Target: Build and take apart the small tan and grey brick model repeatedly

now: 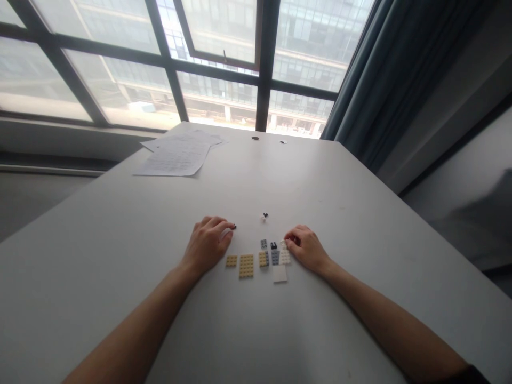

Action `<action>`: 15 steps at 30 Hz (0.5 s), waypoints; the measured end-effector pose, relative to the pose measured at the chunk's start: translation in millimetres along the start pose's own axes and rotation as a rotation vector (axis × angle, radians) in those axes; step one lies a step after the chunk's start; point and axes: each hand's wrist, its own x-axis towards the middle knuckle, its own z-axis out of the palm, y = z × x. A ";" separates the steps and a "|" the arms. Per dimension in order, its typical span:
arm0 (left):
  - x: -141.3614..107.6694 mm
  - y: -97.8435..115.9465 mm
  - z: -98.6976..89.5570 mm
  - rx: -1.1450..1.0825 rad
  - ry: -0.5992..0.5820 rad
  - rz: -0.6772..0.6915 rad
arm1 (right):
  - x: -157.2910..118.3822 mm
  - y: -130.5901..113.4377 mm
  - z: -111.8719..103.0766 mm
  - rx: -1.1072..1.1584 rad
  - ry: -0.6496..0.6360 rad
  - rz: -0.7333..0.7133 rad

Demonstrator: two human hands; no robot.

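Observation:
My left hand is curled, with a small black toy-brick piece at the tips of its thumb and index finger. On the right, the bent fingers of my right hand close on a small white brick, partly hidden by the fingertips. Just below it lies a white studded plate, beside a grey plate. Between my hands are a small tan plate, a larger tan plate, a tan-and-grey piece, a grey piece and a black piece.
A smooth white tile lies nearest me. Farther out sit small black and white pieces. Printed papers rest at the far left of the white table. Windows stand behind it, and a dark curtain hangs at the right.

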 end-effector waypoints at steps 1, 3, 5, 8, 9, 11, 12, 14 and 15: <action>0.1 -0.1 0.2 0.000 0.001 -0.006 | 0.2 -0.2 0.4 -0.006 0.002 -0.001; 0.3 -0.3 0.4 0.000 -0.002 -0.013 | 2.1 0.2 0.3 -0.010 0.012 0.004; 0.3 -0.3 0.3 0.002 -0.004 -0.013 | 7.1 1.4 -1.0 -0.003 0.030 0.022; 0.4 0.1 -0.1 0.003 -0.002 -0.019 | 22.1 3.9 -3.0 0.006 0.036 0.027; 0.5 0.2 -0.2 0.001 -0.002 -0.023 | 28.7 4.5 -2.8 0.007 0.027 0.015; 0.6 0.1 -0.2 -0.005 -0.007 -0.027 | 43.0 4.6 0.0 0.007 0.000 -0.021; 0.6 -0.1 -0.1 -0.008 -0.009 -0.029 | 50.1 3.9 2.6 0.003 -0.016 -0.041; 0.6 -0.9 0.1 -0.012 -0.011 -0.036 | 62.9 0.9 9.8 -0.014 -0.053 -0.084; 0.6 -1.3 0.2 -0.015 -0.013 -0.038 | 68.1 -1.3 14.0 -0.025 -0.072 -0.103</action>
